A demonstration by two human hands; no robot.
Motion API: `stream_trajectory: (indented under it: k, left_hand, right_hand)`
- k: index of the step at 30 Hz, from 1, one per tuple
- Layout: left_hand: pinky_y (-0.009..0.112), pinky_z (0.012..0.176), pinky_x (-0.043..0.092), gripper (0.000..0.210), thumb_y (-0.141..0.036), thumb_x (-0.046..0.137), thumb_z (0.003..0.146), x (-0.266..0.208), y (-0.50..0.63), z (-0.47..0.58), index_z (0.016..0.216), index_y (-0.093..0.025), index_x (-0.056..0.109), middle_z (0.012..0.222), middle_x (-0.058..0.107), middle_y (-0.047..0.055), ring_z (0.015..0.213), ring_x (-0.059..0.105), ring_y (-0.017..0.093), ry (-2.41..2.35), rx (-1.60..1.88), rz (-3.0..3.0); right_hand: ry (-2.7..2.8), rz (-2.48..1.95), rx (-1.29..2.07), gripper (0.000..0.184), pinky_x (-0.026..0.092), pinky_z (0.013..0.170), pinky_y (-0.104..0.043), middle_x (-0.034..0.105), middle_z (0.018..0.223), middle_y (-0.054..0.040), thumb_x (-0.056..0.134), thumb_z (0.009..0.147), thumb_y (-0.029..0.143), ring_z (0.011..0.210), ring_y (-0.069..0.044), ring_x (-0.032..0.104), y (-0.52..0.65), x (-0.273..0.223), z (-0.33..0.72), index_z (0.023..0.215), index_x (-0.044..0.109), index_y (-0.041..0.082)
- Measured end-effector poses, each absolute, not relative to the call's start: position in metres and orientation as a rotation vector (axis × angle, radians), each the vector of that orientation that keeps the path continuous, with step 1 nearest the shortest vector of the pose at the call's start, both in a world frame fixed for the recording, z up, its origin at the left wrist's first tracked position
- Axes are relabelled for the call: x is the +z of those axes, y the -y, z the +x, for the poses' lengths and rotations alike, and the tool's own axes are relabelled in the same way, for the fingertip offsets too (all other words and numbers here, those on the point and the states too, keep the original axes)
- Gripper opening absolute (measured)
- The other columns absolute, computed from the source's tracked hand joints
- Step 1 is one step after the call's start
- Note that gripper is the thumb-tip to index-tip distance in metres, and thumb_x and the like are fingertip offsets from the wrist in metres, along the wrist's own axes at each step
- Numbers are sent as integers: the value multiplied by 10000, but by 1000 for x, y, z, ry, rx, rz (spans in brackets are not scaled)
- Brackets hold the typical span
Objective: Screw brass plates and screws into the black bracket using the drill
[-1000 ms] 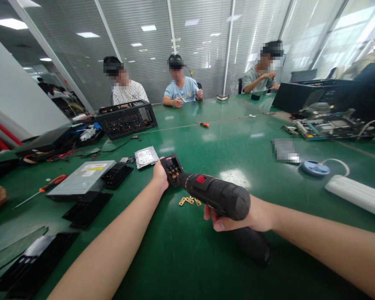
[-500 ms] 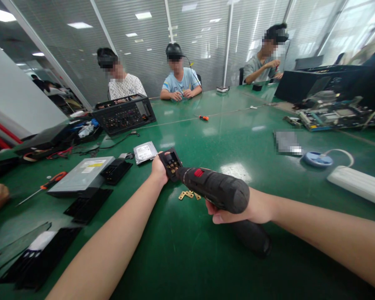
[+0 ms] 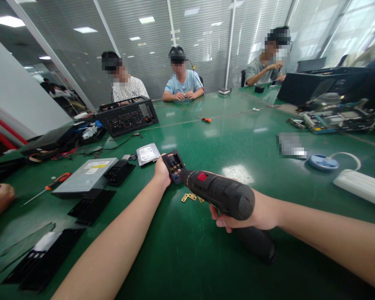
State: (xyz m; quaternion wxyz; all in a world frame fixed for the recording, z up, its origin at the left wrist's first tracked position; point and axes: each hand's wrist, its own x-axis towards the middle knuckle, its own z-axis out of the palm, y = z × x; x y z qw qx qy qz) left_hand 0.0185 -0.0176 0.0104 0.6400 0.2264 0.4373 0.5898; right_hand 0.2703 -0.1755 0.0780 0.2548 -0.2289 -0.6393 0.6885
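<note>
My left hand (image 3: 162, 173) is closed around a small black plastic housing (image 3: 173, 161) with brass-coloured metal parts inside. It is tilted toward me over the green table. In my right hand (image 3: 262, 210) is a black cordless drill (image 3: 218, 191) with a red switch on top. The drill's front end points at the housing and reaches its lower edge; the tip itself is hidden, so contact cannot be made out. Several small brass plates (image 3: 191, 196) with holes lie on the table just below the drill.
A hard drive (image 3: 148, 154) lies beyond my left hand. Left are an optical drive (image 3: 86, 177), an orange-handled screwdriver (image 3: 58, 180), black panels (image 3: 46, 258) and another person's hand (image 3: 1, 199). A computer case (image 3: 128, 116) stands farther back. A white power strip (image 3: 361, 187) lies right.
The whole view has shifted slightly, so things appear a little lower and farther right. Both hands keep their grips, and the drill still points into the housing.
</note>
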Motion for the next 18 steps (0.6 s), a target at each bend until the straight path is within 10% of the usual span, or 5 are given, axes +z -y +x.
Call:
stream_trajectory:
  k: [18]
  left_hand:
    - [378, 553, 541, 265, -349, 515, 838, 12, 17, 21, 930, -160, 676, 600, 637, 47, 509, 620, 232, -987, 1329, 516]
  right_hand:
    - [1760, -605, 1840, 1094, 583, 524, -227, 648, 901, 10, 820, 789, 102, 572, -97, 631, 177, 77, 270, 1637, 156, 299]
